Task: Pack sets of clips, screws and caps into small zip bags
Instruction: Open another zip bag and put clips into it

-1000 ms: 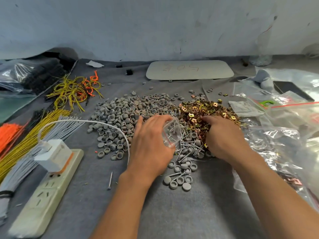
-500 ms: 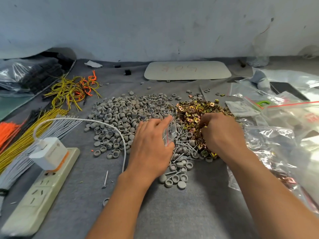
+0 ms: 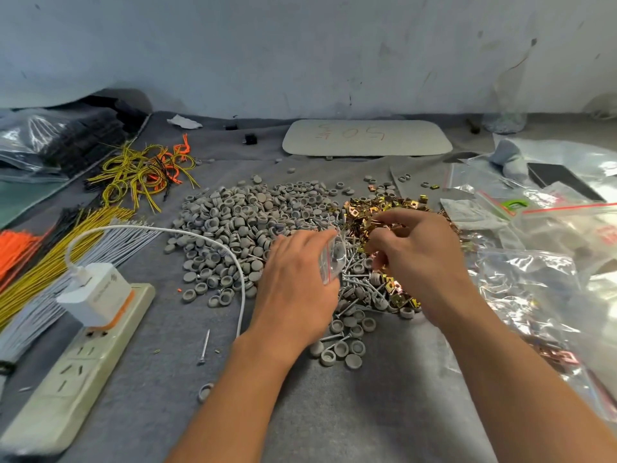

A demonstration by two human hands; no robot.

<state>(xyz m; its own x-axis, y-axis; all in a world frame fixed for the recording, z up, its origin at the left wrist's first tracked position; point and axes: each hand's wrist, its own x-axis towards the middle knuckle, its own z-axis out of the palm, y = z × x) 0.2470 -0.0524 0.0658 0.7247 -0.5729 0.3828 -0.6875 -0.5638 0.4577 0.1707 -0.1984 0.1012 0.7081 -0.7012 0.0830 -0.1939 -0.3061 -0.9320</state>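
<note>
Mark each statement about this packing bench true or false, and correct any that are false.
1. The left hand holds a small clear zip bag. True.
2. The grey caps are piled to the right of the gold clips. False: the caps lie to the left of the clips.
3. A white charger is plugged into the power strip. True.
4. The writing on the white board by the wall is blue. False: it is red.
</note>
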